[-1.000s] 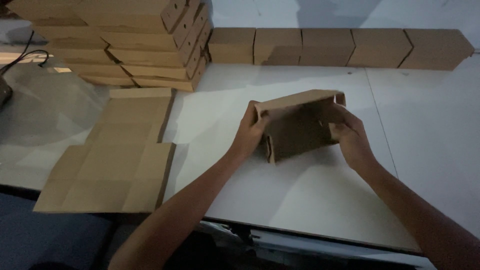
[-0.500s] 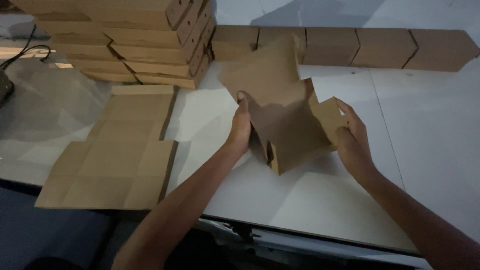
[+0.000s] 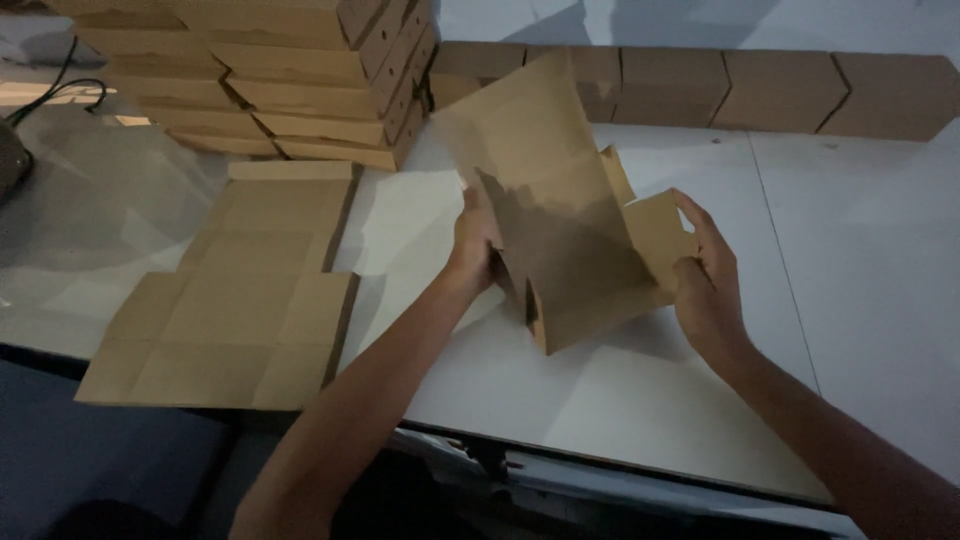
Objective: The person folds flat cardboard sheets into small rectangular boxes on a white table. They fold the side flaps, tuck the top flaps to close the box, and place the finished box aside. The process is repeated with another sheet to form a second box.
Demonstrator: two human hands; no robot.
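Box: my half-folded box (image 3: 560,240) stands tilted between my hands.
Left hand (image 3: 475,245): grips its left edge.
Right hand (image 3: 708,285): pinches its right flap.

Plain brown half-folded box (image 3: 560,230), no print. Same brown on flat cardboard sheet (image 3: 235,290), stacked flats (image 3: 270,80) and row of folded boxes (image 3: 760,90). White table (image 3: 870,280), black cable (image 3: 50,90).
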